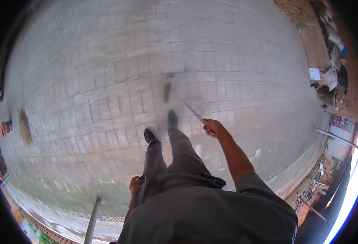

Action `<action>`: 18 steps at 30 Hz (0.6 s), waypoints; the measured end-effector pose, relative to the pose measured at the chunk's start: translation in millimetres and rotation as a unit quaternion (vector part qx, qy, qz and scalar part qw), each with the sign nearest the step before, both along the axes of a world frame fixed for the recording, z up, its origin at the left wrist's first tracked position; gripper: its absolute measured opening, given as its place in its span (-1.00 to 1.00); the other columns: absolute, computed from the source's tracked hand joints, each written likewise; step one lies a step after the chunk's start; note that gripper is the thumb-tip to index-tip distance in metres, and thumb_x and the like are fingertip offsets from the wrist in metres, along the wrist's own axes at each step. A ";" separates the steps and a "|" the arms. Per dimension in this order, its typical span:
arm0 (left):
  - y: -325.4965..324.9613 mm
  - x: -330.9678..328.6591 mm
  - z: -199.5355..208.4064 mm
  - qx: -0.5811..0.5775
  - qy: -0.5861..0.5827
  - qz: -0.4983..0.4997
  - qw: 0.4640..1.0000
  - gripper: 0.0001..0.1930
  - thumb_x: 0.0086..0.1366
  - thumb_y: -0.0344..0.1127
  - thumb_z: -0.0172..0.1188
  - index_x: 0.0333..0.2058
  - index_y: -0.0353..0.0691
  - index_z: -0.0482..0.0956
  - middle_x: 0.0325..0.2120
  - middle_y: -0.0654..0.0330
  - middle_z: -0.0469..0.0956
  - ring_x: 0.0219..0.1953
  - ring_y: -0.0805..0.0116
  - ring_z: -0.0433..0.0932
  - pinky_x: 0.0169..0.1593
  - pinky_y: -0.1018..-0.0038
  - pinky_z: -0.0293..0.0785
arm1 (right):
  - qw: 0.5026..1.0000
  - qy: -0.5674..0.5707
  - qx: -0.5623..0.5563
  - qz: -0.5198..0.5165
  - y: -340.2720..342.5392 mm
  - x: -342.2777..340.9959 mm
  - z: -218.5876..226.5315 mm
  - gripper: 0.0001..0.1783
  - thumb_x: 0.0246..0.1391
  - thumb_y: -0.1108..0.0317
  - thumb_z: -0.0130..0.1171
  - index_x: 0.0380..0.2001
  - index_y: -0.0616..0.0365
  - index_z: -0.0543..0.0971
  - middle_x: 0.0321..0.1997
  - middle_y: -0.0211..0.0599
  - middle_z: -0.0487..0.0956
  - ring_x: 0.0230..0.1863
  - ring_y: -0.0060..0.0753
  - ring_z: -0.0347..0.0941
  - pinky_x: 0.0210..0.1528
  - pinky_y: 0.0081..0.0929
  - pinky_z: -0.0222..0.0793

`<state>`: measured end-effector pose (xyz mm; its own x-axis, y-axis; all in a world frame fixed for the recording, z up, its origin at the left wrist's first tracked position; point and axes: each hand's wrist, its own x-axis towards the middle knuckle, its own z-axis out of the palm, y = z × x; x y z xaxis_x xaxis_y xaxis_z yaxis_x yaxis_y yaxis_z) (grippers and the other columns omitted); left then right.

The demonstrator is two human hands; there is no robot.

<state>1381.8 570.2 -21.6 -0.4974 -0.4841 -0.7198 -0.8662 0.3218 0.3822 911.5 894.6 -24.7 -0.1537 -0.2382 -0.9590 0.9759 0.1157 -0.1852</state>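
My right hand [213, 128] is closed round the upper end of a long thin pole, held out over the paved floor. This pole tool [193, 110] slants away to the left and ends in a dark, narrow crosswise head [168, 89], smeared by motion. The head is just beyond my right shoe [173, 118]; whether it is a rake, a hoe or a broom I cannot tell. My left hand [135, 184] hangs beside my left thigh with its fingers curled. A small dark shape shows at its fingers, too small to name.
Grey paving [118, 93] spreads round my feet. At the left lies a small heap of straw-like matter [25, 127], with a red round container [4, 129] beyond it. Posts [93, 221] rise at the lower left and right [339, 139]. Piled clutter [330, 77] lines the right edge.
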 end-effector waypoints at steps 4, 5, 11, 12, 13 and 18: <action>3.6 -41.3 22.7 0.060 -0.082 0.049 0.994 -0.59 0.09 -0.07 0.19 -0.16 -0.22 0.47 -0.42 0.01 0.55 -0.31 0.14 0.54 -0.20 0.29 0.42 | 0.994 0.049 0.085 -0.057 52.5 -11.0 23.1 -0.65 0.10 0.31 0.04 -0.02 0.02 0.37 -0.56 -0.36 0.34 -0.74 -0.75 0.08 -0.78 -0.75 -0.02; 3.2 -40.0 19.3 0.115 -0.058 0.137 0.982 -0.59 0.09 -0.06 0.19 -0.16 -0.21 0.47 -0.41 0.02 0.56 -0.30 0.15 0.54 -0.20 0.29 0.42 | 0.992 0.062 0.085 -0.070 58.6 -10.1 25.3 -0.65 0.10 0.31 0.04 -0.02 0.03 0.36 -0.56 -0.35 0.34 -0.74 -0.75 0.08 -0.78 -0.75 -0.02; 5.0 -21.6 1.8 0.040 -0.070 0.083 0.993 -0.62 0.16 -0.01 0.09 -0.16 -0.15 0.47 -0.35 0.10 0.58 -0.30 0.28 0.55 -0.22 0.34 0.43 | 0.995 0.050 0.013 -0.088 33.9 -1.0 43.4 -0.76 0.09 0.32 0.02 -0.16 0.09 0.39 -0.59 -0.37 0.31 -0.75 -0.75 0.07 -0.79 -0.76 -0.04; 9.1 -33.9 10.7 0.037 -0.062 0.081 0.994 -0.62 0.17 -0.01 0.08 -0.16 -0.15 0.48 -0.35 0.10 0.58 -0.30 0.29 0.55 -0.21 0.34 0.43 | 0.995 0.042 -0.008 -0.093 32.6 3.2 44.0 -0.80 0.08 0.32 0.02 -0.22 0.11 0.41 -0.61 -0.39 0.29 -0.75 -0.75 0.07 -0.79 -0.75 -0.05; 10.2 -47.1 22.5 0.032 -0.056 0.079 0.995 -0.62 0.18 -0.01 0.06 -0.16 -0.15 0.48 -0.34 0.11 0.58 -0.29 0.30 0.55 -0.21 0.35 0.43 | 0.996 0.031 -0.011 -0.084 30.1 6.5 43.0 -0.76 0.09 0.31 0.03 -0.16 0.09 0.39 -0.59 -0.38 0.30 -0.75 -0.75 0.06 -0.79 -0.76 -0.04; 1.6 -68.4 37.0 0.066 -0.095 0.033 0.993 -0.63 0.19 -0.09 0.06 -0.12 -0.20 0.46 -0.34 0.09 0.58 -0.31 0.30 0.56 -0.21 0.38 0.44 | 0.999 0.007 0.021 -0.026 22.9 5.7 34.7 -0.62 0.11 0.26 0.06 0.01 0.02 0.35 -0.56 -0.35 0.36 -0.77 -0.74 0.05 -0.81 -0.76 -0.02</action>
